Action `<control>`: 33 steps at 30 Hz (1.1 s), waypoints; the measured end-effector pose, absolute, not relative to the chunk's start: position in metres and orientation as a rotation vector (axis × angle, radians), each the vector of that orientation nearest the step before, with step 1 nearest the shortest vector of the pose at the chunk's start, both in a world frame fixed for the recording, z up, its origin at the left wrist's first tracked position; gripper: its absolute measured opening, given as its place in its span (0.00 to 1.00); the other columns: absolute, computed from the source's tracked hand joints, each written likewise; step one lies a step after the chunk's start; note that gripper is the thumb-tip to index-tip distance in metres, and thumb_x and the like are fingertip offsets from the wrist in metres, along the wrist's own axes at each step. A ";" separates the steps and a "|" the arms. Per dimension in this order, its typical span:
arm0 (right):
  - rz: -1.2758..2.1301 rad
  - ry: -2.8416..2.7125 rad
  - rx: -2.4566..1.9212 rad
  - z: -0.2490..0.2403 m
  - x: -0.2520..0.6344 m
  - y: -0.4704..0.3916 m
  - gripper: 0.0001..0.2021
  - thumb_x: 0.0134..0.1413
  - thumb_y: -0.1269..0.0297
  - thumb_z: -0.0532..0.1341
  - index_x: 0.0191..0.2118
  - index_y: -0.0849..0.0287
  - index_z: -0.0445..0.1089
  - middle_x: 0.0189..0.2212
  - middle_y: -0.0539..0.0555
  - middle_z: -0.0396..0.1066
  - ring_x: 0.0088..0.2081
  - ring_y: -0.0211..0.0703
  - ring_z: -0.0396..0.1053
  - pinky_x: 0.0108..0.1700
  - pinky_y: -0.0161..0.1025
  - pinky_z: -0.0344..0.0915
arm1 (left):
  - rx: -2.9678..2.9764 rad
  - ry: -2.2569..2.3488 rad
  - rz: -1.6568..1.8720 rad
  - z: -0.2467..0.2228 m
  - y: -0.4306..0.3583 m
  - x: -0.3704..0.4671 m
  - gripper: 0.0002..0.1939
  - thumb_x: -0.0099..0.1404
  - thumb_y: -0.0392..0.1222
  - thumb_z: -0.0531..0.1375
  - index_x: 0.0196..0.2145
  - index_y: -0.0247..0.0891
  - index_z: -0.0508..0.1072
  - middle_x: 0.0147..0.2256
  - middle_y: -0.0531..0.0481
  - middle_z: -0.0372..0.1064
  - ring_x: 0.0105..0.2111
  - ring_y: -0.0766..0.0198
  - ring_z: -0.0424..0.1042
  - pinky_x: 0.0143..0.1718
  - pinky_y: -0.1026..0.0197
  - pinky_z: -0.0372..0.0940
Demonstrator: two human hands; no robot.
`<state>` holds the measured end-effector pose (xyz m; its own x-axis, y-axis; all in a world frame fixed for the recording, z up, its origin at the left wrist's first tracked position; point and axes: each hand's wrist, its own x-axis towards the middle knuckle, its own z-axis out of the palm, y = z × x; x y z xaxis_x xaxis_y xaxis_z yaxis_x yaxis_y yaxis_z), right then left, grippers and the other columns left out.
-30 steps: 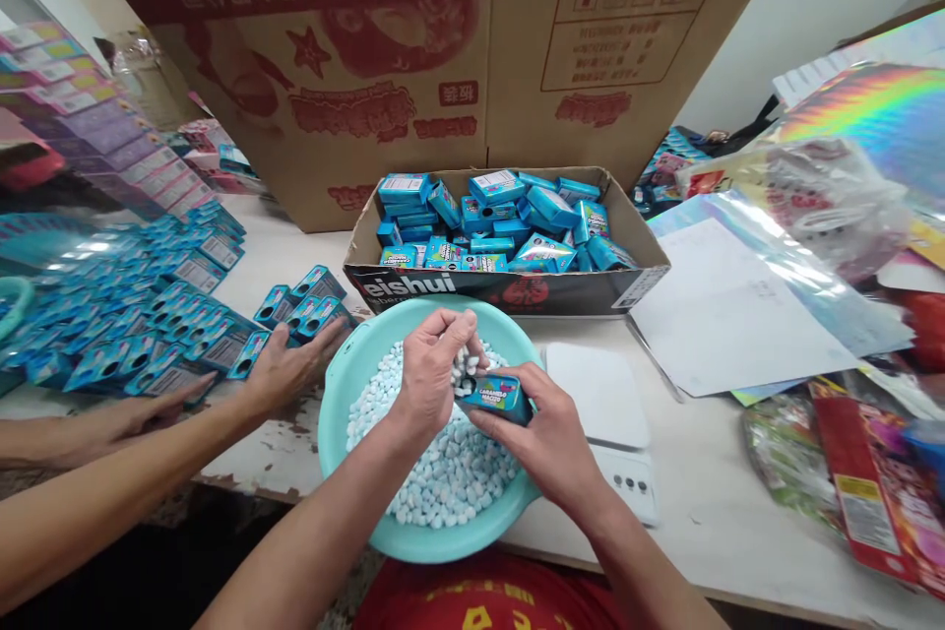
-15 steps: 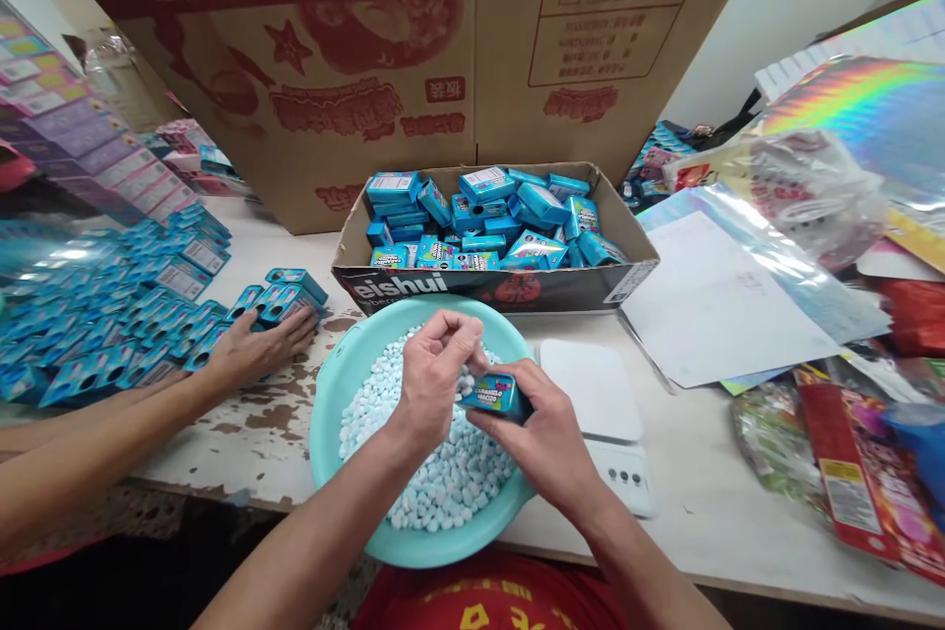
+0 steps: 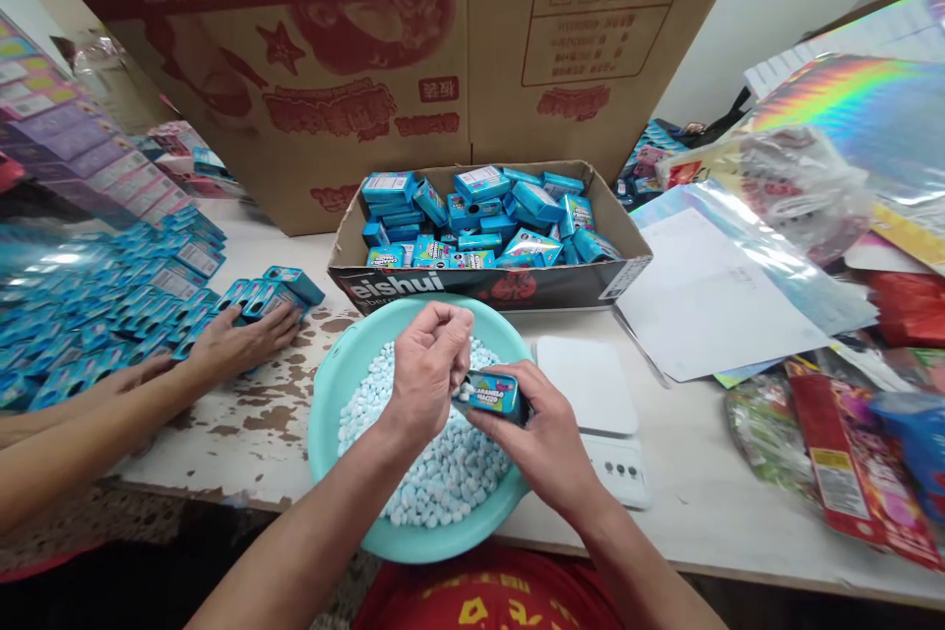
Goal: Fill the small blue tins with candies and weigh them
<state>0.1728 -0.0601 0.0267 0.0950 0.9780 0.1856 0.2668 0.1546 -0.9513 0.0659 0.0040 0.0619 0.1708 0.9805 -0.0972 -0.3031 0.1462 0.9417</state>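
My right hand is closed round a small blue candy box marked "CARAMELO MACIZO", tilted over the basin. Its end facing left has small pale candies at the opening. There my left hand is closed in a loose fist, fingers curled together, with candies showing just below the fingertips. Under both hands stands a turquoise basin, holding a heap of pale blue and white candies. What lies deeper inside my left fist is hidden.
Behind the basin, a low carton holds several blue boxes; a large carton rises behind it. A white scale stands right, beside papers and plastic packets. A co-worker's hands touch rows of blue boxes at left.
My left hand has shifted slightly left and down against the box's open end. The box stays in my right hand. The co-worker's hand has moved slightly left along the blue boxes.
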 end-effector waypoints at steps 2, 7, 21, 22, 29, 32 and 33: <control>0.861 -1.366 -1.309 0.027 0.170 -0.059 0.14 0.44 0.73 0.68 0.39 0.54 0.72 0.35 0.50 0.69 0.39 0.44 0.68 0.43 0.40 0.63 | 0.972 0.924 1.119 0.066 0.002 0.066 0.13 0.57 0.47 0.63 0.26 0.38 0.64 0.13 0.62 0.54 0.12 0.76 0.49 0.12 0.72 0.44; 0.959 -1.290 -1.273 0.026 0.175 -0.059 0.13 0.42 0.68 0.70 0.38 0.55 0.72 0.35 0.50 0.69 0.39 0.45 0.69 0.43 0.40 0.64 | 1.000 0.923 1.218 0.068 0.008 0.059 0.11 0.58 0.45 0.62 0.27 0.38 0.64 0.14 0.62 0.52 0.13 0.75 0.49 0.13 0.71 0.44; 0.576 -0.851 -1.486 -0.013 0.273 -0.082 0.16 0.41 0.56 0.69 0.37 0.56 0.72 0.32 0.51 0.71 0.32 0.44 0.69 0.33 0.37 0.68 | 2.140 1.238 0.586 0.065 0.067 0.035 0.14 0.65 0.50 0.52 0.39 0.42 0.72 0.38 0.51 0.74 0.38 0.60 0.72 0.42 0.60 0.65; 0.548 -0.847 -1.517 -0.021 0.276 -0.080 0.16 0.40 0.55 0.69 0.37 0.56 0.72 0.32 0.51 0.71 0.33 0.44 0.69 0.34 0.38 0.68 | 2.243 1.302 0.586 0.071 0.084 0.044 0.14 0.65 0.50 0.52 0.40 0.41 0.72 0.39 0.51 0.74 0.39 0.60 0.72 0.42 0.60 0.65; 0.586 -0.799 -1.517 -0.056 0.286 -0.071 0.21 0.40 0.54 0.69 0.41 0.57 0.71 0.38 0.55 0.72 0.39 0.50 0.71 0.42 0.44 0.69 | 2.667 1.500 -0.107 0.061 0.226 0.112 0.16 0.63 0.42 0.56 0.49 0.37 0.70 0.49 0.42 0.69 0.47 0.52 0.70 0.45 0.54 0.65; 0.576 -0.777 -1.477 -0.061 0.294 -0.081 0.29 0.38 0.55 0.70 0.49 0.55 0.67 0.49 0.59 0.69 0.50 0.55 0.67 0.50 0.49 0.66 | 2.694 1.449 -0.293 0.040 0.257 0.129 0.16 0.63 0.41 0.59 0.48 0.35 0.69 0.48 0.42 0.69 0.45 0.56 0.70 0.45 0.51 0.66; 0.563 -0.753 -1.468 -0.062 0.297 -0.087 0.29 0.40 0.55 0.70 0.50 0.55 0.66 0.51 0.59 0.67 0.52 0.55 0.65 0.52 0.51 0.64 | 2.704 1.441 -0.332 0.034 0.262 0.131 0.16 0.63 0.41 0.59 0.48 0.35 0.69 0.49 0.43 0.67 0.45 0.57 0.70 0.45 0.50 0.67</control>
